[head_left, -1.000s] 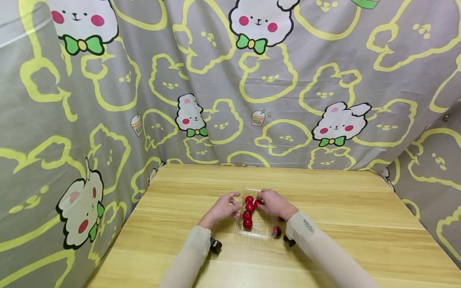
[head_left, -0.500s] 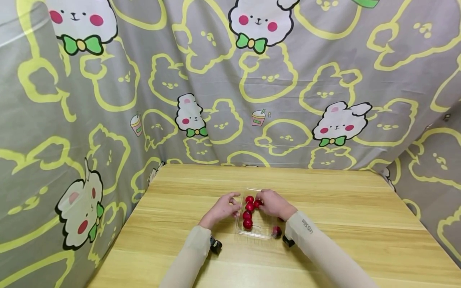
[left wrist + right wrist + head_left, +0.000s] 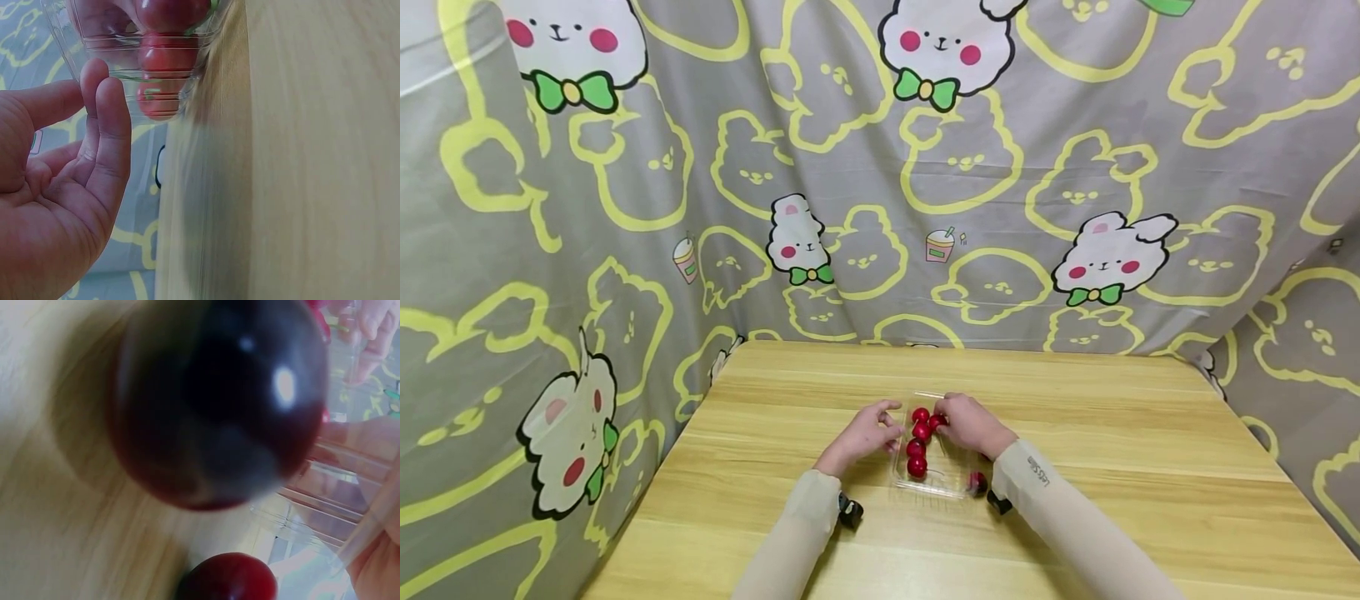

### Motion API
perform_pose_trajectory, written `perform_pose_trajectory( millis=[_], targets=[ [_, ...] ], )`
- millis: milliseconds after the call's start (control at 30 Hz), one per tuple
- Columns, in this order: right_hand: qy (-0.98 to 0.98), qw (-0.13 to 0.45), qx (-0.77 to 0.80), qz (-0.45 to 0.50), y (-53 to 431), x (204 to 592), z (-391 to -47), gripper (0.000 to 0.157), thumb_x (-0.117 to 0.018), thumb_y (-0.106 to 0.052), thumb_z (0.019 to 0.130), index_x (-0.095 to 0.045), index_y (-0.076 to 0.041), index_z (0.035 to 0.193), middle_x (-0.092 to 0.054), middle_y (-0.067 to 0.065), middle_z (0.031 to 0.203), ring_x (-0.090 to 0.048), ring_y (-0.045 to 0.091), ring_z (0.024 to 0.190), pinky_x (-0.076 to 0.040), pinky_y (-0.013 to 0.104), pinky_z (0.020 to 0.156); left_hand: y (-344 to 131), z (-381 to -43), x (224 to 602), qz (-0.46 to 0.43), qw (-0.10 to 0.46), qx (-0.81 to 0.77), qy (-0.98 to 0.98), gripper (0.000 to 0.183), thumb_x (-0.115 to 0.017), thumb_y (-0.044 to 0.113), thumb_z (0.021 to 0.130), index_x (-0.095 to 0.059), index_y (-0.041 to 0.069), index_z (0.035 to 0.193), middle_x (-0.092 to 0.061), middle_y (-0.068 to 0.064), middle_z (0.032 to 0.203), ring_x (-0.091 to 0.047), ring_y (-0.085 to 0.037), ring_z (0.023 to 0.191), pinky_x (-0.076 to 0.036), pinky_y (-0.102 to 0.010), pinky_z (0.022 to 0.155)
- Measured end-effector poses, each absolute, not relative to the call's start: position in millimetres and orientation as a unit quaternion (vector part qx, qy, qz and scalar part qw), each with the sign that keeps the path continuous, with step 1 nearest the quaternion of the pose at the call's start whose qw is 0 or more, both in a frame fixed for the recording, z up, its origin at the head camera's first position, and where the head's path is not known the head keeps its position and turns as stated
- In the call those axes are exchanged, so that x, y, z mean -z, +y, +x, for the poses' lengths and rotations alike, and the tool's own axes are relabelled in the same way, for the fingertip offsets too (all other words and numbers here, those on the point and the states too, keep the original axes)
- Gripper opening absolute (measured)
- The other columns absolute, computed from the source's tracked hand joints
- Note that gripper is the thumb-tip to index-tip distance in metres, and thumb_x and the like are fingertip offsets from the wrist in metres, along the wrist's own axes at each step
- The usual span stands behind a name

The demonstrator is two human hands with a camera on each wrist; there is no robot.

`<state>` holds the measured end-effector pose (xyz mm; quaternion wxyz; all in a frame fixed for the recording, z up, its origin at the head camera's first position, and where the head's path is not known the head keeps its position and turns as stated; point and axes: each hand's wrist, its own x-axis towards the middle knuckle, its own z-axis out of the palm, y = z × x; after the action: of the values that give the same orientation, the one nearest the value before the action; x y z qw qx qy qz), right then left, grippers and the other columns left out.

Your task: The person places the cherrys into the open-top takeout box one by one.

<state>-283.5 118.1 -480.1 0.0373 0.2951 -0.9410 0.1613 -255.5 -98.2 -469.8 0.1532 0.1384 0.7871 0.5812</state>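
A clear plastic box (image 3: 950,486) sits on the table, with several red cherries (image 3: 917,467) in a line along its left side. Over the box's far right part, my right hand (image 3: 972,422) reaches in and pinches a cherry (image 3: 937,422) at its fingertips; the fingertips are partly hidden. My left hand (image 3: 867,432) is at the box's left wall, fingertips touching it or very near. Its fingers (image 3: 112,134) are fairly straight in the left wrist view, beside cherries seen through the plastic. A dark cherry (image 3: 219,406) fills much of the right wrist view.
Outside the box's right wall, a dark red cherry (image 3: 977,483) lies on the wooden table (image 3: 1112,467). Another red cherry (image 3: 231,578) shows low in the right wrist view. A grey patterned curtain (image 3: 865,183) hangs behind and at the sides.
Very little differs. My right hand stays over the box with a cherry at its fingertips, and my left hand keeps its place at the left wall.
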Motion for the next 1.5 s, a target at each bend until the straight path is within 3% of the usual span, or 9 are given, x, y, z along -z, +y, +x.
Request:
perform_pose_trajectory(
  millis=[300, 567, 1333, 1500],
  targets=[
    [-0.945, 0.03, -0.158, 0.285, 117.3, 480.2, -287.3, 0.01, -0.074, -0.01, 0.082, -0.067, -0.008, 0.089, -0.059, 0.003, 0.083, -0.059, 0.017, 0.077, -0.054, 0.03, 0.071, -99.2, -265.4, 485.0, 0.137, 0.147, -0.578, 0.791, 0.053, -0.061, 0.001, 0.09, -0.039, -0.005, 0.138, -0.059, -0.012, 0.084, -0.061, -0.016, 0.06, -0.058, -0.031, 0.06],
    [-0.94, 0.058, -0.149, 0.301, 117.7, 482.0, -289.2, 0.009, -0.074, -0.009, 0.081, -0.067, -0.007, 0.087, -0.058, 0.003, 0.08, -0.058, 0.017, 0.073, -0.053, 0.03, 0.065, -98.5, -269.0, 490.5, 0.139, 0.149, -0.578, 0.79, 0.053, -0.061, 0.0, 0.089, -0.04, -0.007, 0.137, -0.059, -0.011, 0.081, -0.061, -0.016, 0.059, -0.057, -0.029, 0.058],
    [-0.924, 0.051, -0.214, 0.312, 133.4, 468.4, -286.4, 0.023, -0.073, -0.005, 0.081, -0.067, 0.002, 0.101, -0.062, 0.011, 0.088, -0.061, 0.022, 0.077, -0.054, 0.031, 0.067, -98.4, -266.6, 491.4, 0.138, 0.132, -0.575, 0.796, 0.052, -0.059, -0.004, 0.089, -0.038, -0.009, 0.137, -0.059, -0.018, 0.087, -0.061, -0.018, 0.061, -0.058, -0.033, 0.06],
    [-0.914, 0.041, -0.248, 0.317, 147.7, 457.9, -282.9, 0.023, -0.072, -0.004, 0.081, -0.067, 0.002, 0.103, -0.064, 0.011, 0.091, -0.061, 0.023, 0.081, -0.054, 0.032, 0.07, -99.1, -265.8, 488.9, 0.139, 0.136, -0.578, 0.792, 0.054, -0.061, -0.001, 0.089, -0.039, -0.007, 0.138, -0.059, -0.012, 0.084, -0.061, -0.017, 0.061, -0.058, -0.03, 0.059]
  ],
)
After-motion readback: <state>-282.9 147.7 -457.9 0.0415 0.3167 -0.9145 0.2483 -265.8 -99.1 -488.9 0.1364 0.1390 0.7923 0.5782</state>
